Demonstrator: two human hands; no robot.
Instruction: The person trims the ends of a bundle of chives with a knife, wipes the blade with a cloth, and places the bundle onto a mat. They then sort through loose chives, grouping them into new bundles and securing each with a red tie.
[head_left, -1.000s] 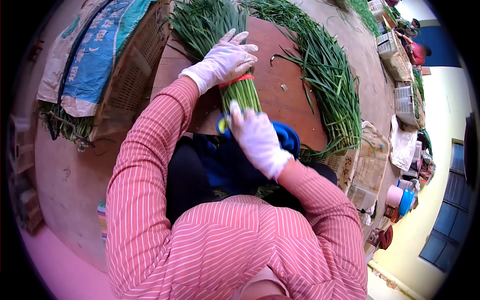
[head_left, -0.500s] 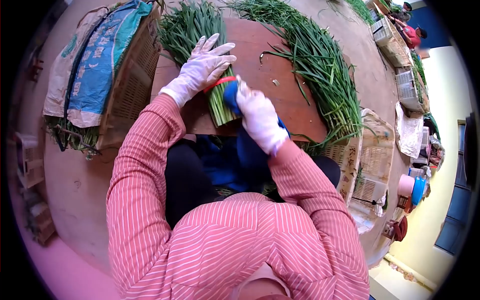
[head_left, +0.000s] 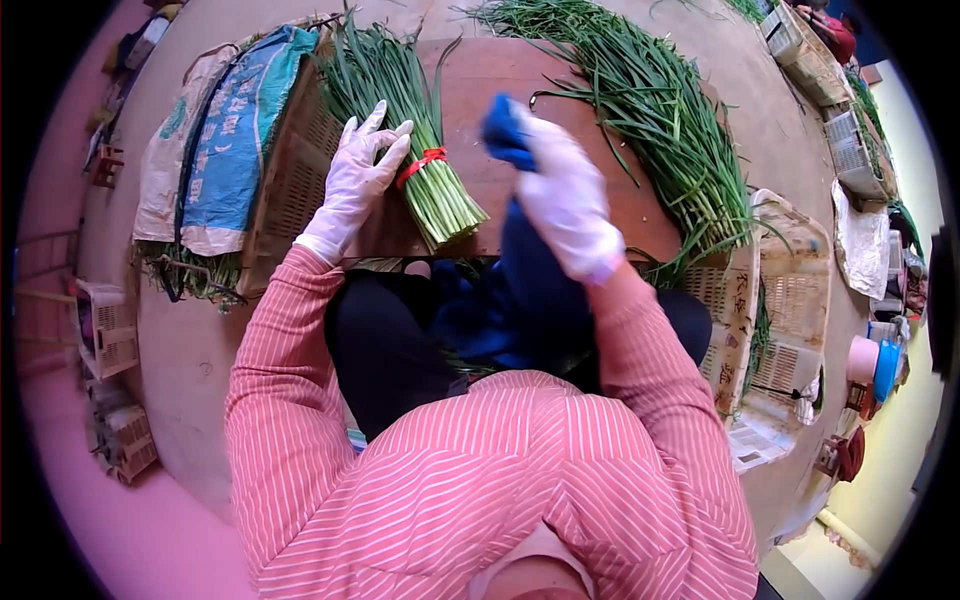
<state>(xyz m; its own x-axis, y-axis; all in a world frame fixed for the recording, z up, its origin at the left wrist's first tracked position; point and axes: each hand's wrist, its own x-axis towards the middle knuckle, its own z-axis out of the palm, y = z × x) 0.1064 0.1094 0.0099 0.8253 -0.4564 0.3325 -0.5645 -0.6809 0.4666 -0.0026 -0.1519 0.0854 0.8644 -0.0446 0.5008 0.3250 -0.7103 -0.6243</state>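
A bundle of long green stalks [head_left: 440, 203], tied with a red band [head_left: 422, 167], lies on the reddish-brown board [head_left: 480, 80] with its cut ends toward me. My left hand [head_left: 355, 180], in a white glove, is at the left side of the bundle, fingers apart, fingertips near the leaves and band. To the right of the bundle, my right hand [head_left: 570, 195], also gloved and blurred, grips a dark blue cloth [head_left: 508, 135] that hangs down to my lap. A large loose pile of green stalks [head_left: 665, 130] covers the board's right side.
On the left, a crate [head_left: 290, 165] carries blue and white sacks [head_left: 230, 145]. A worn plastic crate [head_left: 790, 300] stands to the right of my knees. Further crates [head_left: 855, 150] line the right wall, with a person [head_left: 838, 38] at the far top right.
My right hand has moved right, away from the bundle, with the blue cloth. My left hand has shifted from on top of the bundle to its left side. The camera view has also shifted slightly.
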